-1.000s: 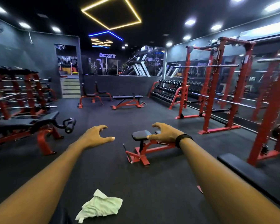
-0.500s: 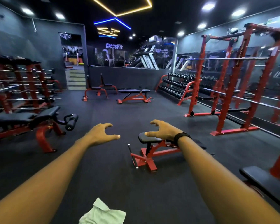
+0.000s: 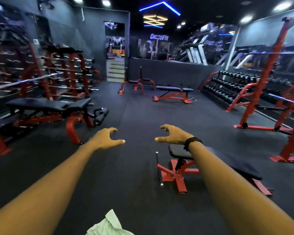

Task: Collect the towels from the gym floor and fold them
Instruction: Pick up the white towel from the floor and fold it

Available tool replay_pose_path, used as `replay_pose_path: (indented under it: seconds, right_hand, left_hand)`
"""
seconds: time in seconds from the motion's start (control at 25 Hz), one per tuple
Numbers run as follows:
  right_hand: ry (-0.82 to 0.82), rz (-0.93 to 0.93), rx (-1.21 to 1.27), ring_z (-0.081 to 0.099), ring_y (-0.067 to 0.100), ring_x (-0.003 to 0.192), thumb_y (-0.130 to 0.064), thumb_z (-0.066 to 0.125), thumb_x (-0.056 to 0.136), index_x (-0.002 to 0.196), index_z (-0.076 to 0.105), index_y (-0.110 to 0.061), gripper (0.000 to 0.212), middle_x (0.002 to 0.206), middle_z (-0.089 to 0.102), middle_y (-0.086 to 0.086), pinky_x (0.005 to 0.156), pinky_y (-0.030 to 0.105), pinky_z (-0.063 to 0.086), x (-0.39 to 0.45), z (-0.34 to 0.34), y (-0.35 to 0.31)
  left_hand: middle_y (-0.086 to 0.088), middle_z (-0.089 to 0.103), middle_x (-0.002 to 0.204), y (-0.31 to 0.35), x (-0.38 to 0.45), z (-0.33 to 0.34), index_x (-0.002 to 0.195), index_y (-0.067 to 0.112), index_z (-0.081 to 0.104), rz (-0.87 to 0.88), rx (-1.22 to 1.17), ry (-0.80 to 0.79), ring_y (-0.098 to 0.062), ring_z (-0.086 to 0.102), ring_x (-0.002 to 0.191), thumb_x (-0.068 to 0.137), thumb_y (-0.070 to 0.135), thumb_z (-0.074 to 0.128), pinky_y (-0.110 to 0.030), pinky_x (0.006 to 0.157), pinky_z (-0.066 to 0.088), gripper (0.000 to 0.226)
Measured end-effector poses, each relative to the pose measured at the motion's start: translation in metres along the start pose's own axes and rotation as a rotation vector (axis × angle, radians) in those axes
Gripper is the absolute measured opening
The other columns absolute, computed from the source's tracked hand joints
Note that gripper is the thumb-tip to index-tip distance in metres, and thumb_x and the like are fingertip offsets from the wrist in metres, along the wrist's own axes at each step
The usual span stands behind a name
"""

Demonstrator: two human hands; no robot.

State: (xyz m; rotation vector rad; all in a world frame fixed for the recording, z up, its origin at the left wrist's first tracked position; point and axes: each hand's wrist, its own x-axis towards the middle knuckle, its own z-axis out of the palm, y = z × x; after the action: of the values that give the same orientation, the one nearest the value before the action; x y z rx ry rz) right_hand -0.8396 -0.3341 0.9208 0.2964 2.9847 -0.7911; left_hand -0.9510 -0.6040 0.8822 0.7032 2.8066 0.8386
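Dark rubber gym floor (image 3: 134, 116) swings left; crumpled pale-green cloth towel (image 3: 109, 225) slips toward my frame edge, left hand (image 3: 103, 139) and right hand (image 3: 174, 135) spread wide, empty.

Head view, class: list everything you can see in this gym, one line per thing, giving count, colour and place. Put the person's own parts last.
towel: one in view, pale green, crumpled on the floor at the bottom edge, between the forearms
floor: one, dark grey, throughout
near bench: one, black pad on red frame, under the right forearm
left bench: one, black and red, left
far benches: about three, black and red, by the back wall
dumbbell rack: one, red with black dumbbells, right
bar racks: red, count unclear, left wall
power rack: red, right
wristband: one, black, right wrist
left hand: open, empty, held out
right hand: open, empty, held out
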Motion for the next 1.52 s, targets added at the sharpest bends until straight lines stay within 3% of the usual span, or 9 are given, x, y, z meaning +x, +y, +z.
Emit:
replay_pose_path:
  seconds: [0.16, 0.4, 0.72, 0.8, 1.08, 1.32, 1.52]
  right_hand:
    - [-0.018, -0.017, 0.069, 0.041, 0.026, 0.133, -0.050, 0.067, 0.082, 0.142, 0.038, -0.015, 0.076, 0.146, 0.041, 0.010, 0.110, 0.042, 0.036, 0.091, 0.011, 0.024]
    - [-0.120, 0.030, 0.127, 0.045, 0.024, 0.129, -0.047, 0.068, 0.083, 0.140, 0.041, -0.011, 0.072, 0.142, 0.046, 0.009, 0.105, 0.037, 0.037, 0.223, 0.098, 0.053]
    - [-0.344, 0.231, 0.106, 0.049, 0.023, 0.127, -0.038, 0.069, 0.084, 0.134, 0.048, -0.008, 0.062, 0.139, 0.051, 0.010, 0.105, 0.033, 0.040, 0.382, 0.298, 0.118]
    - [-0.358, 0.275, 0.105, 0.052, 0.022, 0.124, -0.039, 0.069, 0.084, 0.132, 0.050, -0.010, 0.059, 0.136, 0.053, 0.008, 0.103, 0.033, 0.042, 0.392, 0.334, 0.135]
    - [-0.691, 0.322, 0.015, 0.049, 0.027, 0.125, -0.043, 0.060, 0.090, 0.135, 0.047, -0.015, 0.055, 0.139, 0.049, 0.009, 0.101, 0.039, 0.042, 0.417, 0.596, 0.256]
    - [-0.810, 0.382, -0.027, 0.049, 0.028, 0.124, -0.037, 0.053, 0.094, 0.133, 0.050, -0.016, 0.045, 0.136, 0.052, 0.009, 0.100, 0.041, 0.043, 0.411, 0.773, 0.359]
    - [-0.872, 0.428, -0.119, 0.047, 0.030, 0.125, -0.035, 0.049, 0.095, 0.134, 0.048, -0.017, 0.044, 0.137, 0.051, 0.010, 0.101, 0.041, 0.043, 0.391, 0.880, 0.431]
  left_hand:
    - [-0.007, 0.050, 0.137, -0.036, 0.052, 0.014, 0.138, 0.023, 0.046, -0.125, -0.075, 0.020, -0.023, 0.051, 0.123, 0.073, 0.059, 0.070, -0.039, 0.104, 0.042, 0.078]
    - [-0.005, 0.050, 0.138, -0.128, 0.143, 0.060, 0.137, 0.021, 0.048, -0.301, -0.201, -0.033, -0.021, 0.050, 0.123, 0.077, 0.050, 0.071, -0.032, 0.097, 0.042, 0.070]
    - [-0.007, 0.055, 0.134, -0.294, 0.281, 0.182, 0.132, 0.018, 0.052, -0.467, -0.238, -0.235, -0.023, 0.054, 0.120, 0.078, 0.047, 0.072, -0.033, 0.100, 0.040, 0.064]
    - [-0.007, 0.056, 0.131, -0.315, 0.287, 0.210, 0.131, 0.018, 0.054, -0.490, -0.251, -0.267, -0.023, 0.055, 0.119, 0.078, 0.046, 0.072, -0.033, 0.101, 0.041, 0.063]
    - [-0.006, 0.056, 0.131, -0.467, 0.297, 0.406, 0.130, 0.020, 0.054, -0.689, -0.269, -0.438, -0.022, 0.054, 0.119, 0.078, 0.045, 0.072, -0.034, 0.099, 0.042, 0.061]
    - [-0.007, 0.055, 0.134, -0.558, 0.284, 0.582, 0.130, 0.018, 0.054, -0.769, -0.273, -0.543, -0.023, 0.052, 0.122, 0.080, 0.039, 0.073, -0.031, 0.096, 0.040, 0.058]
    - [-0.007, 0.055, 0.129, -0.604, 0.269, 0.690, 0.126, 0.017, 0.056, -0.773, -0.285, -0.535, -0.024, 0.053, 0.117, 0.081, 0.036, 0.072, -0.032, 0.094, 0.042, 0.052]
